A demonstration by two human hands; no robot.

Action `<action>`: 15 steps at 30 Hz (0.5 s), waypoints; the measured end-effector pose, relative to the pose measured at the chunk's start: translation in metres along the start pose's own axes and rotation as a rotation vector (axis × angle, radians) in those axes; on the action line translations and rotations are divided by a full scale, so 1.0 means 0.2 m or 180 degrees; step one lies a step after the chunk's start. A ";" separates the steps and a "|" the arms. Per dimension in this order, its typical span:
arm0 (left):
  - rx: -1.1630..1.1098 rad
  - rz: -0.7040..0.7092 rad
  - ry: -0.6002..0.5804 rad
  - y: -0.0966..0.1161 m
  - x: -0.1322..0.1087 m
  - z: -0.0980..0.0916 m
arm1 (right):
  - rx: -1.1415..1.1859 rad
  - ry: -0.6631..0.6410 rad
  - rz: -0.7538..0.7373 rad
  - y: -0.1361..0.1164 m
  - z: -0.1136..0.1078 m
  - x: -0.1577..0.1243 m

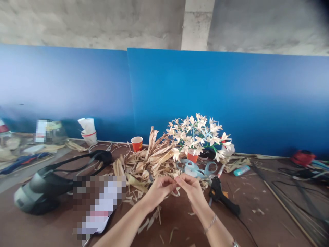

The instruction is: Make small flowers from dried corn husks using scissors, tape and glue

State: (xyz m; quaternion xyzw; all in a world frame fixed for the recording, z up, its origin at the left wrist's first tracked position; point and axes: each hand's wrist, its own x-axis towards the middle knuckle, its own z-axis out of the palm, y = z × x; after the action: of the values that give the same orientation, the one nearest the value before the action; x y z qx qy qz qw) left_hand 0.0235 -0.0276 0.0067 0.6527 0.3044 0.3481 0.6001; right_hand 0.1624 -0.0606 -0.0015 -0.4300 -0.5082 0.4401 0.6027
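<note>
Far left of the husk pile (151, 154) a black strapped headset (38, 195) lay on the brown counter (257, 223), and a red paper cup (136, 143) stood just behind the pile's left edge. Directly in front of the pile, the left hand (160, 188) came up from the lower edge on a bare forearm, wrist bent slightly inward, its fingers closed in a pinch on a husk scrap (176, 179). The scrap was held above the counter just in front of the pile and was too small to make out in shape. The right hand (191, 188) met it from the other side, bracelet (210, 223) at the wrist, fingers likewise pinched shut on the same scrap, so the two sets of fingertips touched. The step in hand looked like fine shaping of that one bit of husk. Any further work on so small a piece would seem to call for a steady two-handed pinch and small turns. Behind and right of the pile stood a husk-flower bouquet (197, 133), with pale blue ribbon loops (195, 168) at its foot. Right of the pile a black glue gun (222, 197) lay untouched.
</note>
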 end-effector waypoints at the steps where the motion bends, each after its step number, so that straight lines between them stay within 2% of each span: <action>1: 0.0028 -0.0023 -0.0006 0.00 0.00 0.00 | -0.0026 0.0032 -0.0010 0.00 0.00 0.00; 9: 0.0273 0.0170 0.0174 0.00 0.00 0.02 | -0.0408 0.0751 -0.0139 0.04 0.01 0.01; 11: 0.0141 0.0151 0.0145 0.01 -0.01 0.03 | -0.0374 0.0663 -0.0070 0.02 0.01 0.01; 15: -0.0084 0.0125 0.0090 0.02 -0.01 0.02 | -0.0096 0.0128 0.0124 -0.03 0.00 0.00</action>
State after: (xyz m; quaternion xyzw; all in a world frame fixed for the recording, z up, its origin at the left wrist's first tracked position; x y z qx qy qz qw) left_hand 0.0258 -0.0320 0.0101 0.6456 0.2954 0.3729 0.5974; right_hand 0.1637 -0.0625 0.0043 -0.4577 -0.4940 0.4353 0.5975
